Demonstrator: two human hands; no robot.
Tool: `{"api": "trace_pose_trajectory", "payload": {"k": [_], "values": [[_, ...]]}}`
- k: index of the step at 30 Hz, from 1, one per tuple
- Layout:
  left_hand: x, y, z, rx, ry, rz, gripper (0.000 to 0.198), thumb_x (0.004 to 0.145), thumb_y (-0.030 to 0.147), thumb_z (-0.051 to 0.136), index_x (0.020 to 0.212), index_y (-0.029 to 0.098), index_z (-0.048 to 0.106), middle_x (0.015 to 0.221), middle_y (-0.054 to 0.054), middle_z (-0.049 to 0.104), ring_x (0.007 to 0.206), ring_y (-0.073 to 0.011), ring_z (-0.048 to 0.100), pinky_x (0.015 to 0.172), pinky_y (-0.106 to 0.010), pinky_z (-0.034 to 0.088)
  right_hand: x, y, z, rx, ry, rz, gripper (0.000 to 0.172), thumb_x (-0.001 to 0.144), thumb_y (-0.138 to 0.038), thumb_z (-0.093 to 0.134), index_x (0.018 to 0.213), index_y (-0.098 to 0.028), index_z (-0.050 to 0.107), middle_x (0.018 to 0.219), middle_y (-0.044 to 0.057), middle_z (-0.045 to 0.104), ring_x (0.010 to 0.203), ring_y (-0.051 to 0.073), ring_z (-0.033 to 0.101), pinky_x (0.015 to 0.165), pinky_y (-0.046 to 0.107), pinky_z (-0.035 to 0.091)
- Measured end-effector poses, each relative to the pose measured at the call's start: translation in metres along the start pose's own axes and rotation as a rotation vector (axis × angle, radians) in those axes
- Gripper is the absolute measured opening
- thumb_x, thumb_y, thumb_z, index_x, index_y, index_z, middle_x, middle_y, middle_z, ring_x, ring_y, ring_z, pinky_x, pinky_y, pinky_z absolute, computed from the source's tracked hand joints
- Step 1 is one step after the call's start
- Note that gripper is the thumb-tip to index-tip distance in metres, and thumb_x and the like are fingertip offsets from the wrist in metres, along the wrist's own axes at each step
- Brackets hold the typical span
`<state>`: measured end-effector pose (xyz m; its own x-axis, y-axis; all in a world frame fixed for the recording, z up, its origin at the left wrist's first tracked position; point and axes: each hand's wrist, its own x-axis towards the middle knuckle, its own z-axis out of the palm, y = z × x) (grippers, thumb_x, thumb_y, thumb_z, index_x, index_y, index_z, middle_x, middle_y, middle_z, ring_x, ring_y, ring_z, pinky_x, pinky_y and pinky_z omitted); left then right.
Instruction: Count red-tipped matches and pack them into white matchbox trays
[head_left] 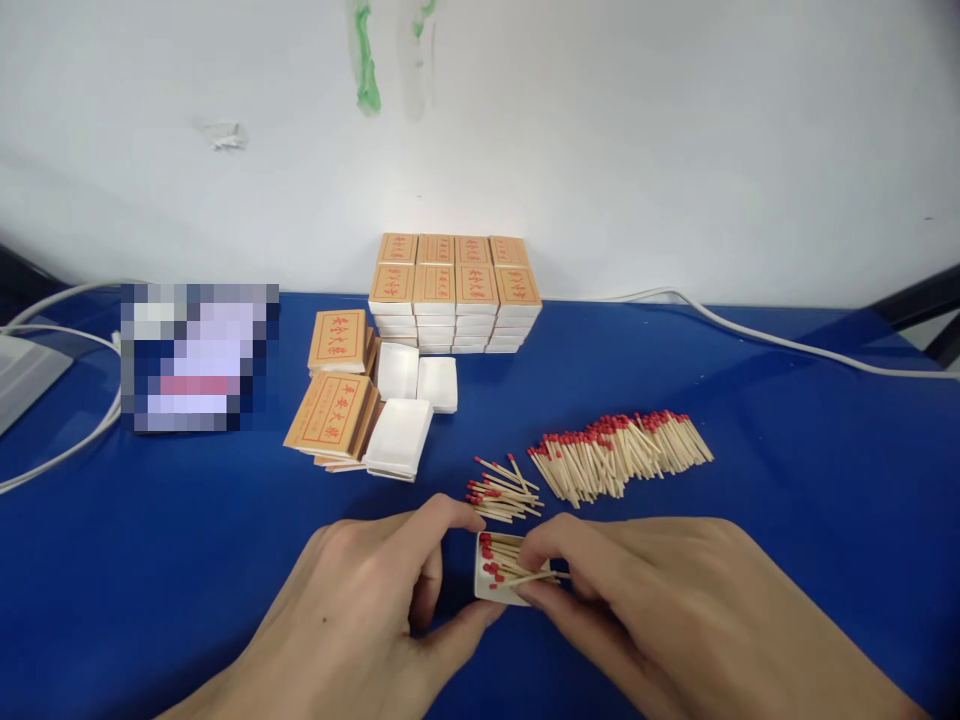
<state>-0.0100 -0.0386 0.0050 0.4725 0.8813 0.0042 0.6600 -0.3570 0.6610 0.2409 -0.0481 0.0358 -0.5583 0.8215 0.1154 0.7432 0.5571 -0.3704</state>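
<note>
A small white matchbox tray (486, 590) lies on the blue table near the front edge, holding several red-tipped matches. My left hand (367, 610) curls round its left end, thumb and forefinger closed on it. My right hand (660, 600) covers the tray's right end, its fingers pinched on the matches (517, 572) lying in it. Just beyond the tray lies a small loose heap of matches (504, 490), and a long row of matches (622, 450) stretches to the right of it.
A block of stacked matchboxes (454, 290) stands at the back by the wall. Loose orange box sleeves (334, 405) and white inner trays (401, 435) lie left of centre. White cables (787, 345) run along the back. A blurred patch sits at far left.
</note>
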Motion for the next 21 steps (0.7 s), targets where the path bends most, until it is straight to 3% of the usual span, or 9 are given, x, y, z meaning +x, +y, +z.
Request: {"api": "trace_pose_trajectory", "payload": {"k": [10,16,21], "values": [[-0.0008,-0.0026,0.004,0.049,-0.015,0.016,0.024,0.097,0.04,0.082,0.116,0.032,0.07,0.062,0.014,0.051,0.046,-0.0068,0.048,0.046,-0.021,0.036,0.0005,-0.0048,0.0083,-0.097,-0.058,-0.02,0.02,0.103,-0.01,0.057,0.093,-0.025,0.066,0.078,-0.001,0.076,0.058,0.016,0.069,0.057,0.029,0.045],[0.0001,-0.0012,0.0018,0.045,-0.01,0.028,0.021,0.097,0.04,0.081,0.113,0.031,0.07,0.061,0.015,0.05,0.045,-0.0064,0.046,0.044,-0.02,0.036,0.0018,-0.0047,0.0109,-0.003,-0.085,0.017,0.016,0.106,-0.014,0.061,0.095,-0.025,0.065,0.079,-0.003,0.075,0.062,0.016,0.072,0.057,0.028,0.047],[0.0025,0.0001,0.002,0.041,0.023,0.041,0.025,0.095,0.036,0.084,0.115,0.032,0.07,0.06,0.016,0.05,0.043,-0.0058,0.046,0.043,-0.019,0.036,0.0015,0.0028,0.0045,0.103,-0.028,0.048,0.014,0.107,-0.019,0.066,0.096,-0.027,0.065,0.084,-0.007,0.076,0.066,0.014,0.073,0.056,0.028,0.048]]}}
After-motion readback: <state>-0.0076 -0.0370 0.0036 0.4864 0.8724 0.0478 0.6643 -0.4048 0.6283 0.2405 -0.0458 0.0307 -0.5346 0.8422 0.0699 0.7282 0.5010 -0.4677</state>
